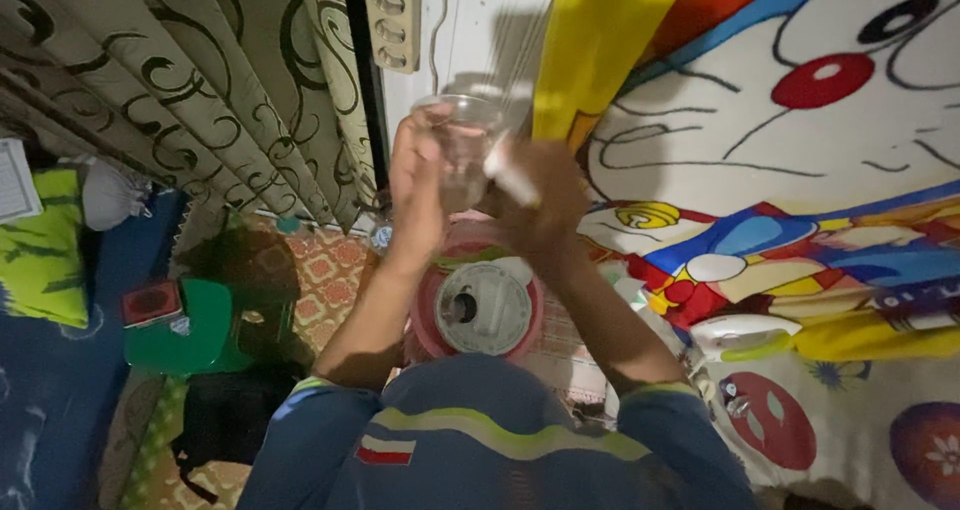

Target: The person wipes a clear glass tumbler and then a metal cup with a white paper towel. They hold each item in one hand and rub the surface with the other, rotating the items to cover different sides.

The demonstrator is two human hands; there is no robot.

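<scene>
Head view — hands [480,185] around clear glass [462,140]

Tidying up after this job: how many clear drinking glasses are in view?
1. The clear glass is raised between the left hand and right hand, above the pink round appliance. Others may be hidden.

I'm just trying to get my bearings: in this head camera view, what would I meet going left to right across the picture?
Yellow-green pillow → green stool → left hand → clear glass → right hand → white clothes iron → cartoon-print bedsheet.
</scene>
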